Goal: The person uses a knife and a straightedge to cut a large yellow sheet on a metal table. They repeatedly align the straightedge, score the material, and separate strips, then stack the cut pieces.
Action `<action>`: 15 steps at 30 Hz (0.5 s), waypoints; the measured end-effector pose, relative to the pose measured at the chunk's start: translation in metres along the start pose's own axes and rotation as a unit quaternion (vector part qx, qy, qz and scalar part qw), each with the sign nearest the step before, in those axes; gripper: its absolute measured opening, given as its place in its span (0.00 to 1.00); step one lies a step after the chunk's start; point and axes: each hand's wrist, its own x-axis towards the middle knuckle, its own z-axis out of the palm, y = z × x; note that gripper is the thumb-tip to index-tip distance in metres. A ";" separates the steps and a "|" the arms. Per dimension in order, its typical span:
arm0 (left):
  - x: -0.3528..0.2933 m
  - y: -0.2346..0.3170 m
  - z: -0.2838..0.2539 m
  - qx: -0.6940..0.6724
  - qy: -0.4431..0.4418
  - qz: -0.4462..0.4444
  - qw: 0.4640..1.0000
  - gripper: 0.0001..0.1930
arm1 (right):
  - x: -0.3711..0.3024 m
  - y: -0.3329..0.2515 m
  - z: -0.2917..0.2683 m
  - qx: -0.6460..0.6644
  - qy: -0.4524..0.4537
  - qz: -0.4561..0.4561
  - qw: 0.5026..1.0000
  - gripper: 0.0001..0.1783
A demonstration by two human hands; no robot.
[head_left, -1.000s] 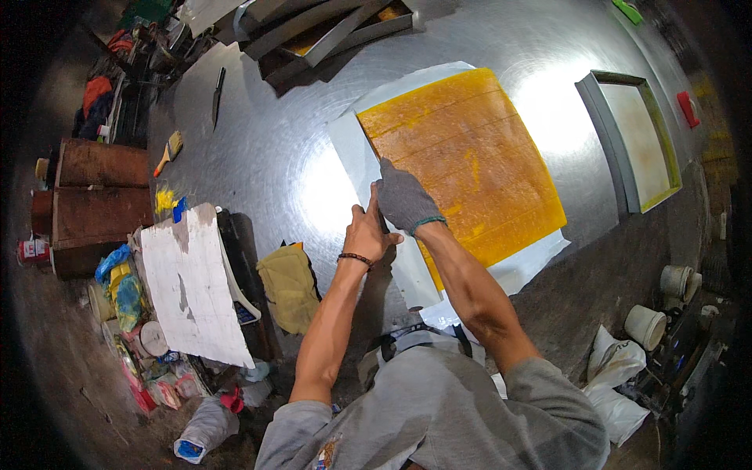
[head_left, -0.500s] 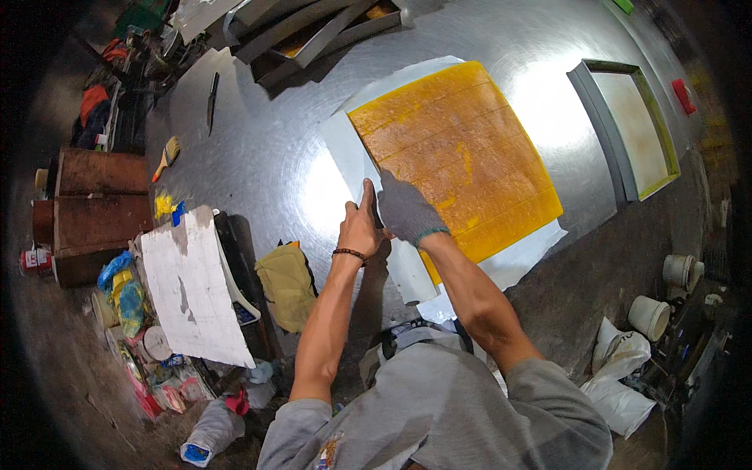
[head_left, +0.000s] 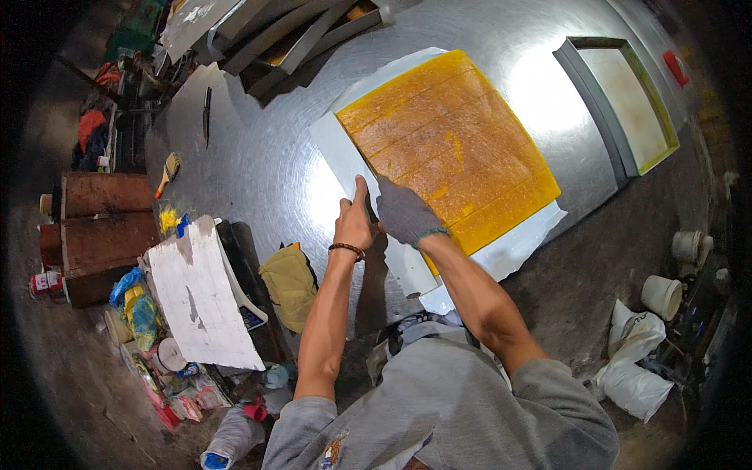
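A wide orange-brown slab (head_left: 462, 149) with yellow patches and straight cross lines lies on a pale sheet (head_left: 513, 247) on the metal table. Along its left edge runs a long flat pale strip (head_left: 333, 141). My bare left hand (head_left: 354, 223), with a beaded bracelet at the wrist, is closed over this strip, one finger pointing up. Beside it, my right hand (head_left: 409, 215) in a grey knitted glove is closed at the slab's left edge. The hands nearly meet; a dark bit shows between them, too hidden to name.
A metal tray frame (head_left: 603, 102) stands at the right, several metal frames (head_left: 301, 39) at the far left. A knife (head_left: 207, 117) and a brush (head_left: 167, 174) lie on the table's left. Nearer are a white board (head_left: 196, 298) and a folded khaki cloth (head_left: 288, 286).
The whole view has shifted a little, with the slab and strip now slightly higher and further left. Both hands keep nearly the same place at the slab's left edge.
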 end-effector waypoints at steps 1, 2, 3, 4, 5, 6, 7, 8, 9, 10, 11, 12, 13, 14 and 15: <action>0.001 -0.001 0.000 0.005 -0.002 0.002 1.000 0.64 | 0.002 -0.004 -0.006 -0.002 -0.022 0.010 1.000 0.42; -0.001 0.002 -0.002 0.000 -0.002 0.008 1.000 0.64 | 0.010 -0.008 -0.011 -0.004 -0.035 0.021 0.999 0.41; -0.004 0.006 -0.005 -0.005 -0.003 0.015 1.000 0.64 | 0.013 -0.009 -0.014 -0.006 -0.047 0.031 0.998 0.40; -0.006 0.009 -0.007 -0.009 -0.003 0.021 1.000 0.64 | 0.013 0.000 -0.005 -0.023 -0.025 0.008 0.999 0.39; -0.006 0.008 -0.007 -0.001 0.003 0.023 1.000 0.64 | 0.015 0.014 0.010 -0.040 -0.002 -0.018 0.999 0.37; -0.004 0.004 -0.004 0.004 0.007 0.024 1.000 0.64 | 0.009 0.019 0.014 -0.037 0.018 -0.026 0.999 0.36; -0.002 0.001 -0.001 0.009 0.011 0.025 1.000 0.64 | 0.002 0.024 0.019 -0.033 0.037 -0.034 0.998 0.35; -0.002 0.002 -0.002 0.007 0.010 0.019 1.000 0.64 | -0.015 0.022 0.019 -0.007 0.053 -0.029 0.998 0.34; -0.004 0.005 -0.004 0.006 0.008 0.012 1.000 0.64 | -0.028 0.022 0.019 0.019 0.069 -0.023 0.997 0.33; -0.005 0.006 -0.004 0.005 0.006 0.006 1.000 0.64 | -0.034 0.024 0.021 0.019 0.065 -0.019 0.998 0.31; -0.006 0.007 -0.004 0.010 0.012 0.013 1.000 0.63 | -0.038 0.025 0.021 0.019 0.062 -0.015 0.998 0.29; -0.006 0.007 -0.003 0.015 0.017 0.020 1.000 0.61 | -0.041 0.025 0.020 0.019 0.060 -0.011 0.998 0.27; -0.005 0.006 -0.003 0.020 0.022 0.028 0.999 0.60 | -0.036 0.023 0.017 0.006 0.042 -0.004 0.999 0.26; 0.000 0.003 0.001 0.019 0.017 0.021 0.999 0.62 | -0.028 0.018 0.011 -0.006 0.024 0.004 1.000 0.25; 0.005 -0.003 0.002 0.018 0.013 0.012 1.000 0.64 | -0.025 0.014 0.008 -0.017 0.004 0.009 1.000 0.24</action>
